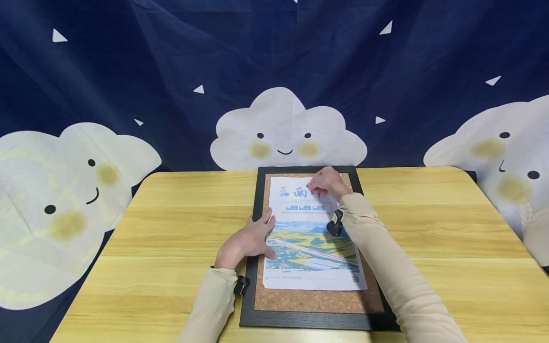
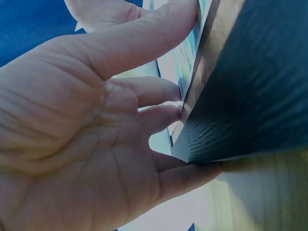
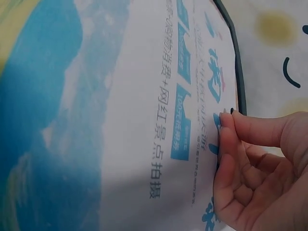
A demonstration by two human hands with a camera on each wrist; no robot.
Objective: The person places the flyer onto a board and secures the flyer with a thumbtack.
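Poster (image 1: 315, 247) lies mid-frame on cork board (image 1: 317, 301). My left hand (image 1: 249, 240) flat, fingers straight, pressing poster's left edge. Right hand (image 1: 326, 183) pinches small dark pin (image 3: 231, 111) at poster top. I judge pinning step; next needs firm push.

Long beige sleeves are worn on both arms, reaching to the wrists. A small black camera unit is strapped at each wrist. The left hand (image 1: 244, 244) and right hand (image 1: 327, 183) are left bare, ungloved.
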